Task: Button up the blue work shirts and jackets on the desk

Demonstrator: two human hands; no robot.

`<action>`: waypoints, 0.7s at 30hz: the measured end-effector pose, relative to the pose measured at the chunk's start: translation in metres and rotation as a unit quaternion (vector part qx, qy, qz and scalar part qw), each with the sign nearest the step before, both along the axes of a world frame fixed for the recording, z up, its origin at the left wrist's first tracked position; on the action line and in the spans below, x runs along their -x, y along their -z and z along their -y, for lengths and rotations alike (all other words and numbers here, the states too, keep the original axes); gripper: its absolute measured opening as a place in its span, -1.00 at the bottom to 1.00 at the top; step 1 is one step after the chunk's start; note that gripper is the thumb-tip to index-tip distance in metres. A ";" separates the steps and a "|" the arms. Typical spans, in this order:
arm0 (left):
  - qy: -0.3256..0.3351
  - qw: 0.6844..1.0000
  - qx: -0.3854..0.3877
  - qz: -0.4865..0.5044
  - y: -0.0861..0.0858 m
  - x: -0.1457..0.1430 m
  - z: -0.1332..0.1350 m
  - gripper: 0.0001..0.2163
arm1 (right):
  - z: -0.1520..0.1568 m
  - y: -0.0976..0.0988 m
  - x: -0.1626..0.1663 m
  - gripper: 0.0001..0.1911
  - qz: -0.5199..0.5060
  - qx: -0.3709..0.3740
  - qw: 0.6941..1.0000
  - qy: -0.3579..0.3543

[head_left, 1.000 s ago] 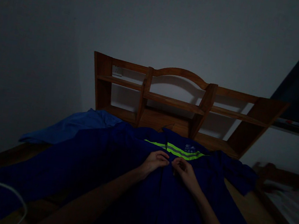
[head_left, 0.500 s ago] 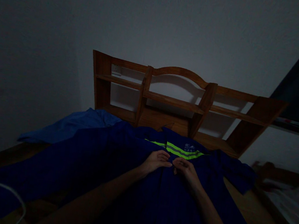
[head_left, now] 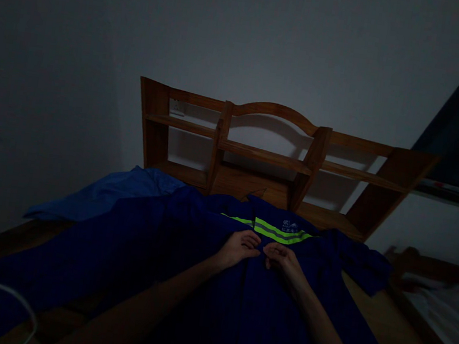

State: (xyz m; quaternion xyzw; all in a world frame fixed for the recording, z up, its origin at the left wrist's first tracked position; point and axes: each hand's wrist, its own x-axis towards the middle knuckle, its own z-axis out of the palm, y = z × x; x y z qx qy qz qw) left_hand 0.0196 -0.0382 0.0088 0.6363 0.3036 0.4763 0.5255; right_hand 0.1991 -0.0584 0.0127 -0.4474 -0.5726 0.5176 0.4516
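Blue jacket (head_left: 268, 307); print (head_left: 290, 225) far right, illegible.
Left hand (head_left: 240, 248), right hand (head_left: 283, 258) adjacent, fingers curled narrow; grip unclear.

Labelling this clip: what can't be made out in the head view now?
Head view:
What left hand and right hand pinch, if anything: curled fingers, darkness.
Lower end of blue garment: cut off by bottom edge.
Lettering in chest print: too small, dim.
Near end of white cable: cut off by bottom edge.
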 end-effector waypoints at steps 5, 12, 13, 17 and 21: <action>-0.015 0.999 -0.034 -0.033 0.000 0.000 0.000 -0.73 | 0.000 0.000 0.000 -0.60 0.004 0.001 1.000 -0.007; -0.034 0.998 -0.040 -0.034 0.005 -0.002 -0.004 -0.76 | 0.001 -0.002 0.001 -0.57 0.038 -0.030 0.999 0.003; -0.034 0.998 -0.039 -0.034 0.005 -0.002 -0.004 -0.76 | 0.001 -0.003 0.001 -0.57 0.040 -0.035 0.999 0.003; -0.036 0.998 -0.036 -0.033 0.006 -0.001 -0.004 -0.77 | 0.002 -0.004 0.000 -0.58 0.049 -0.047 0.998 0.002; -0.034 0.998 -0.041 -0.032 0.007 -0.001 -0.005 -0.80 | 0.003 -0.004 0.000 -0.60 0.037 -0.044 0.998 0.004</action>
